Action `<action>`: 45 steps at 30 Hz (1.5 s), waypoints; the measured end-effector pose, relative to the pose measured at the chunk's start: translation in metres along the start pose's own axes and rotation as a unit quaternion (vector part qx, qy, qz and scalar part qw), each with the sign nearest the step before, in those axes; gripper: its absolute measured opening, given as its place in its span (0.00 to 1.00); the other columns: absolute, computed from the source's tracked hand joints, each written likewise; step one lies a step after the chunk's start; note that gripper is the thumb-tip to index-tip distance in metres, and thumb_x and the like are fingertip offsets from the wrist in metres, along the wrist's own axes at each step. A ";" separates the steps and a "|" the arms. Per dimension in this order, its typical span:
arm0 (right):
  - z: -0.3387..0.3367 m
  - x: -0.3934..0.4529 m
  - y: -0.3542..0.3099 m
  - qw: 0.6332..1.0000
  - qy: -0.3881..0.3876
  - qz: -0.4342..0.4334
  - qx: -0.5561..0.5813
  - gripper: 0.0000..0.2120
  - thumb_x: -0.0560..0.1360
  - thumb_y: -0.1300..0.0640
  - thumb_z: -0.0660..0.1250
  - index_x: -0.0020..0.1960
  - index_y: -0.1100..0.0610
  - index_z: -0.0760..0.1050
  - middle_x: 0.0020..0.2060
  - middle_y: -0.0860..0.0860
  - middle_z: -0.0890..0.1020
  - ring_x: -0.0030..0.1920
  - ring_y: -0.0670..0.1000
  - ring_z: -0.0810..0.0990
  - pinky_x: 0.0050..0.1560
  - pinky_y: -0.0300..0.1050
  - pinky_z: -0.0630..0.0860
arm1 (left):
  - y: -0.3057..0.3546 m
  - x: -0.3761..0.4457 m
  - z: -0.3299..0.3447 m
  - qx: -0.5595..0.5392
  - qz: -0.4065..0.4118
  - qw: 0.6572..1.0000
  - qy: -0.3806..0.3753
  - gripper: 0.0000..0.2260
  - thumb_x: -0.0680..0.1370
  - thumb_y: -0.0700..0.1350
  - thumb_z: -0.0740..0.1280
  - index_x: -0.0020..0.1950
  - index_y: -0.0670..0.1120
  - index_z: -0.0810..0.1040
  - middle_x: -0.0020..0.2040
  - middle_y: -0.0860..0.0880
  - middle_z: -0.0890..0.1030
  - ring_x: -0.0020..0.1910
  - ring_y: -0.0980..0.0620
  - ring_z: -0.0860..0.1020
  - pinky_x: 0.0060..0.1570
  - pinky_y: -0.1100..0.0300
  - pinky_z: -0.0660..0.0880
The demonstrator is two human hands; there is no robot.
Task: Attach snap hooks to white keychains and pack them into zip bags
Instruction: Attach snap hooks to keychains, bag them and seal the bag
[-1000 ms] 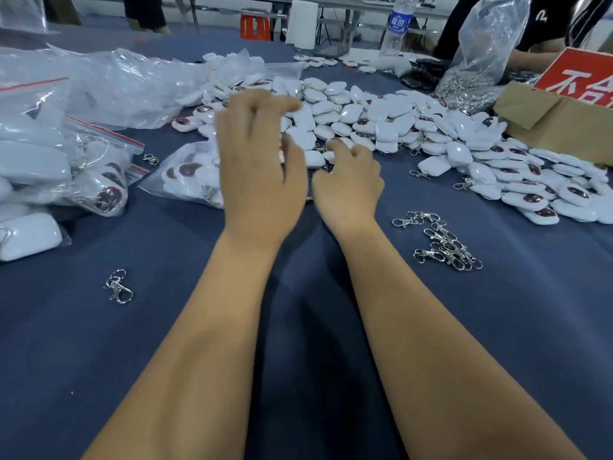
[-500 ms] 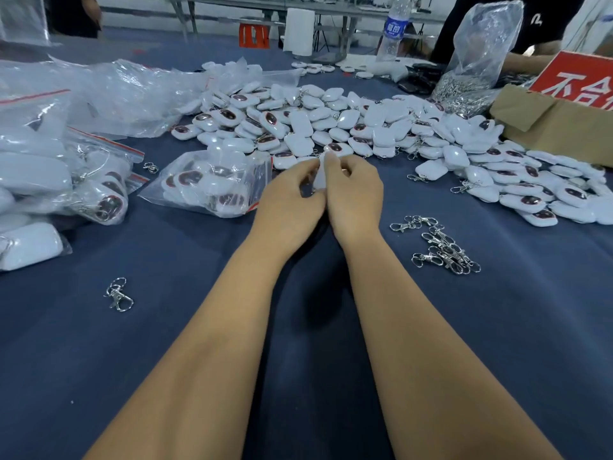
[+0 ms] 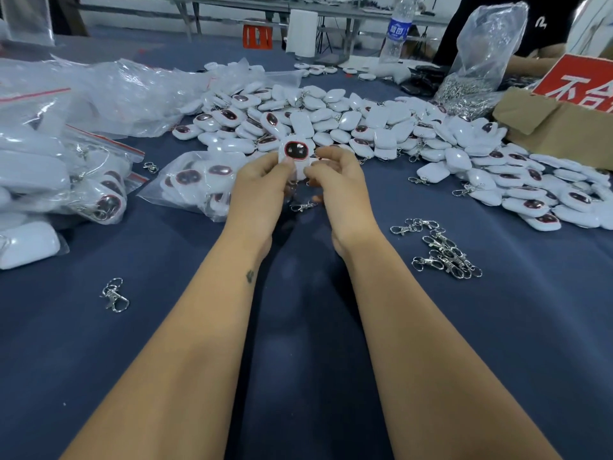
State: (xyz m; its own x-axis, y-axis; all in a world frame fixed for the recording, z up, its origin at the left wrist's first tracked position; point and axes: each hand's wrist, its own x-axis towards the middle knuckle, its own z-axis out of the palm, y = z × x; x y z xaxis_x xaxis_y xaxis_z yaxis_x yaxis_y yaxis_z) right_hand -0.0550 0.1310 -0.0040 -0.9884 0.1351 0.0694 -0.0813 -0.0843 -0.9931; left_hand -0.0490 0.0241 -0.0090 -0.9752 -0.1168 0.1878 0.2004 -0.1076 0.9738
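My left hand (image 3: pixel 262 180) and my right hand (image 3: pixel 338 180) together hold one white keychain (image 3: pixel 296 154) with a dark red-rimmed face, raised above the blue table (image 3: pixel 298 327). Both pinch it at its lower edge. A snap hook (image 3: pixel 302 206) hangs or lies just below the hands; whether it is attached I cannot tell. A big heap of white keychains (image 3: pixel 365 127) covers the table behind. A part-filled zip bag (image 3: pixel 195 180) lies left of my left hand. Loose snap hooks (image 3: pixel 441 250) lie to the right.
Filled zip bags (image 3: pixel 49 174) pile at the left edge. One stray snap hook (image 3: pixel 114 295) lies near left. A cardboard box (image 3: pixel 557 131) with a red sign, a clear bag of hooks (image 3: pixel 481 61) and a water bottle (image 3: pixel 396 31) stand at the back right, near another person.
My left hand drew back from the heap and joined the right. The keychain held edge-on between them has turned, and its dark face shows now.
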 end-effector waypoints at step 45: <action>0.002 -0.002 -0.001 1.000 -0.019 -0.004 -0.022 0.11 0.75 0.58 0.68 0.34 0.52 0.81 0.35 0.51 0.81 0.38 0.49 0.77 0.41 0.42 0.75 | 0.005 0.001 -0.004 -0.181 -0.105 0.972 -0.110 0.14 0.80 0.39 0.57 0.57 0.50 0.80 0.44 0.53 0.84 0.39 0.56 0.80 0.43 0.62 0.77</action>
State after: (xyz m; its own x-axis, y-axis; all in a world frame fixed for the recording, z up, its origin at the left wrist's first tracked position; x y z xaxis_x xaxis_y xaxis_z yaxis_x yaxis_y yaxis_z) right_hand -0.0527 0.1290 -0.0031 -0.9920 0.0984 0.0796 -0.0838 -0.0399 -0.9957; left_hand -0.0488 0.0190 -0.0040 -0.9867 0.1540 0.0512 -0.0242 -0.4516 0.8919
